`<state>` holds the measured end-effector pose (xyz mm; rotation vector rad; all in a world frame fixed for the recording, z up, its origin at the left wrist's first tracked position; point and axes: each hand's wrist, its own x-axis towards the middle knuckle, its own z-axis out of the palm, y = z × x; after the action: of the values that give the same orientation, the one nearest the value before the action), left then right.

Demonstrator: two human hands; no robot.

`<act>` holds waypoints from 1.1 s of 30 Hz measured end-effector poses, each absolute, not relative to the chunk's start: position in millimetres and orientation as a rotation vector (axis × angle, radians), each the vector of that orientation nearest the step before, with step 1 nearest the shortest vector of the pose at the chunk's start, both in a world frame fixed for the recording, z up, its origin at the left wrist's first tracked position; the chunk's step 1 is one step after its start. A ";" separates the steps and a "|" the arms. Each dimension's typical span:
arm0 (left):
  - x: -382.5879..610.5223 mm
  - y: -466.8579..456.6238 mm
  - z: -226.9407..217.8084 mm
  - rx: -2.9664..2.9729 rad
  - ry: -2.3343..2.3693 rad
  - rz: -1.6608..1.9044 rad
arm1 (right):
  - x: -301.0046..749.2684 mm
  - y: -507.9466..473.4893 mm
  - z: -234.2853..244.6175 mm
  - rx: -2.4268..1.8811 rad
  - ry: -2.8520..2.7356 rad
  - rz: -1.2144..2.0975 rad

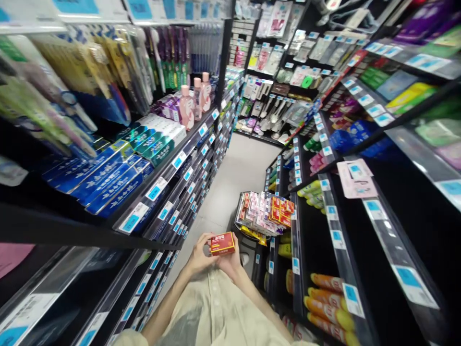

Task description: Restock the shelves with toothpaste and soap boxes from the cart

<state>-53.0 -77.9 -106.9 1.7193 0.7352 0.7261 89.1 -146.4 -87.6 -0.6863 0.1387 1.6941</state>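
I hold a small red box [222,242] with a yellow label in both hands, low in the middle of the aisle. My left hand [200,257] grips its left end with fingers curled round it. My right hand [230,262] closes on it from beneath and behind. Just beyond the box, to the right, stands a wire basket [264,214] stacked with red and pink packets of the same kind.
Dark shelves line both sides of a narrow aisle. On the left are blue and green toothpaste boxes [118,175], toothbrushes and pink bottles [196,98]. On the right are yellow and orange tubes [326,307]. A grey floor [234,173] runs toward a hanging display at the far end.
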 end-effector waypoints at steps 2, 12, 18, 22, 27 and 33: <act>-51.1 -76.4 -106.7 1.720 0.729 0.734 | 90.8 -144.7 -87.9 -0.619 0.187 1.680; -49.9 -76.8 -118.5 1.683 0.720 0.683 | 89.4 -150.1 -92.0 -0.495 0.255 1.617; -49.1 -74.8 -115.7 1.721 0.803 0.804 | 92.2 -146.1 -89.6 -0.570 0.176 1.606; -50.7 -76.4 -107.3 1.775 0.833 0.903 | 91.8 -147.7 -86.6 -0.589 0.123 1.634; -57.4 -80.0 -102.4 1.790 0.820 0.916 | 88.9 -152.5 -89.1 -0.561 0.122 1.678; -69.9 -82.1 -115.0 1.582 0.800 0.845 | 83.1 -153.2 -99.4 -0.517 0.175 1.732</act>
<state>-69.9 -82.1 -115.0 1.5820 0.8000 0.8448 83.1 -153.2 -99.4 -0.5174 0.1753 1.7319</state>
